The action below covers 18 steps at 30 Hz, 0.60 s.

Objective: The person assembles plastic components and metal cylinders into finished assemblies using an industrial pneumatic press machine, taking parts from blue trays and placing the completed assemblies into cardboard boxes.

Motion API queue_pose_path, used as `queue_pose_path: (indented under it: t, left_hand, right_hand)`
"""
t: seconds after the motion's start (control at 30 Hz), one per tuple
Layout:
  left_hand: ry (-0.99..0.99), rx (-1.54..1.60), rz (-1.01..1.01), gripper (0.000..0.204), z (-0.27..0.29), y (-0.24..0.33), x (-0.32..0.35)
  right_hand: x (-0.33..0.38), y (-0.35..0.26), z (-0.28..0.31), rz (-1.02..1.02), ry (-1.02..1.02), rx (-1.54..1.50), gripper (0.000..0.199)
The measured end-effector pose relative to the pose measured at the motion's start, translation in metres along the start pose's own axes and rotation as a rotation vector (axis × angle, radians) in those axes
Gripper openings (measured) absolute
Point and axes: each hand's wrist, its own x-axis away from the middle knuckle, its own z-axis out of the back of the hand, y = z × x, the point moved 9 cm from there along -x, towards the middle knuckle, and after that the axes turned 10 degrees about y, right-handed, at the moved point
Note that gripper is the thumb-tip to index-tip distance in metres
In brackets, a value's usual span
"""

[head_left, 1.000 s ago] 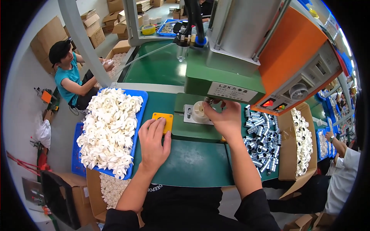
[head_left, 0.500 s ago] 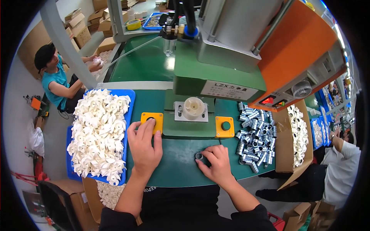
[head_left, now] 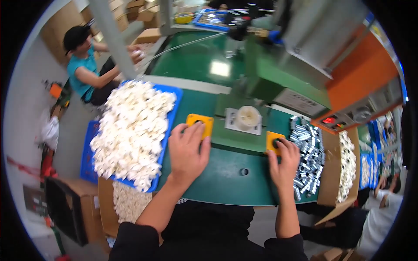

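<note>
My left hand point(head_left: 187, 152) rests with its fingertips on the left yellow button box point(head_left: 207, 126). Its fingers are spread and hold nothing. My right hand point(head_left: 285, 162) has its fingertips at the right yellow button box point(head_left: 271, 138), thumb apart from the fingers, also holding nothing. Between the boxes, a round whitish plastic part point(head_left: 248, 116) sits on the metal plate point(head_left: 232, 124) of the green press, below its raised head point(head_left: 285, 85). One short metal sleeve point(head_left: 244, 172) stands alone on the green table point(head_left: 213, 178) between my hands.
A blue tray point(head_left: 175, 98) heaped with white plastic pieces point(head_left: 133, 135) lies at left. Metal sleeves point(head_left: 310, 152) are piled at right, beside a cardboard box point(head_left: 330, 165) of white pieces. One person point(head_left: 87, 74) sits at far left, another point(head_left: 374, 217) at right.
My right hand has left the small metal sleeve and moved up to the right button box. My left hand stays at its box. The whole view has shifted and tilted.
</note>
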Motion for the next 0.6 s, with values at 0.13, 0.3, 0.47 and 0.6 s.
queue_pose_path:
  t: [0.13, 0.3, 0.47, 0.6]
  left_hand:
    - [0.001, 0.062, 0.008, 0.034, 0.001, 0.007, -0.001]
    - [-0.052, 0.019, -0.025, 0.036, 0.003, 0.006, 0.000]
    - [-0.115, 0.019, -0.039, 0.039, 0.015, 0.008, -0.003]
    - [-0.159, 0.034, -0.028, 0.042, 0.062, 0.019, -0.006]
  right_hand:
    - [0.001, 0.006, 0.003, -0.011, -0.003, -0.007, 0.028]
    - [-0.004, 0.001, 0.000, 0.027, -0.020, -0.011, 0.025]
    - [-0.003, -0.006, -0.002, 0.042, -0.026, -0.020, 0.026]
    - [0.000, -0.002, 0.000, -0.039, -0.029, -0.073, 0.028]
